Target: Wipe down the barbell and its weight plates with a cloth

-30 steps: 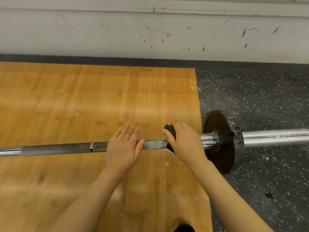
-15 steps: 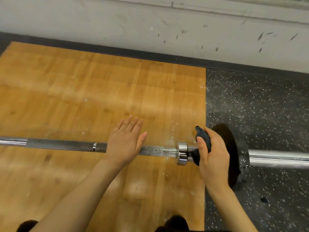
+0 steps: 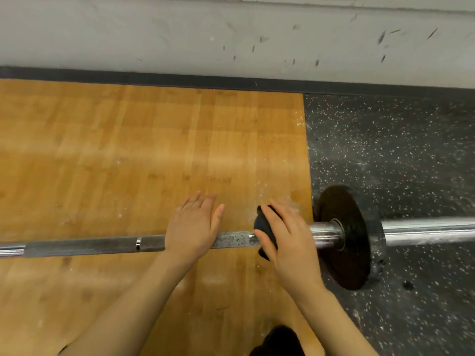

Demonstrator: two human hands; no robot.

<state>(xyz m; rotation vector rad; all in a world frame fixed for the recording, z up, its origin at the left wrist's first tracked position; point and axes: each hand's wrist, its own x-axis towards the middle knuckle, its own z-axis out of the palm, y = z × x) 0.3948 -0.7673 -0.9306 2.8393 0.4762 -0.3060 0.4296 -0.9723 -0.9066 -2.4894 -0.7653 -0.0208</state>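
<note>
The long grey steel barbell [image 3: 90, 245] lies across the wooden platform [image 3: 128, 150], its black round weight plate [image 3: 344, 242] on the speckled black rubber floor [image 3: 398, 150]. The right hand [image 3: 290, 242] grips a dark cloth [image 3: 263, 224] wrapped round the shaft near the collar. The left hand [image 3: 192, 227] presses flat on the shaft, fingers straight.

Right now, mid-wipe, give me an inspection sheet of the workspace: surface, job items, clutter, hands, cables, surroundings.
Surface: wood platform, white dust specks; speckled rubber floor on the right.
Job's things: barbell lies on the floor; black weight plate on its sleeve; dark cloth wrapped on the bar beside the collar.
Clutter: nothing seen.
Hands: left hand rests flat on the bar, fingers straight; right hand grips the cloth.
Cables: nothing seen.
Surroundings: scuffed grey wall, dark baseboard.
</note>
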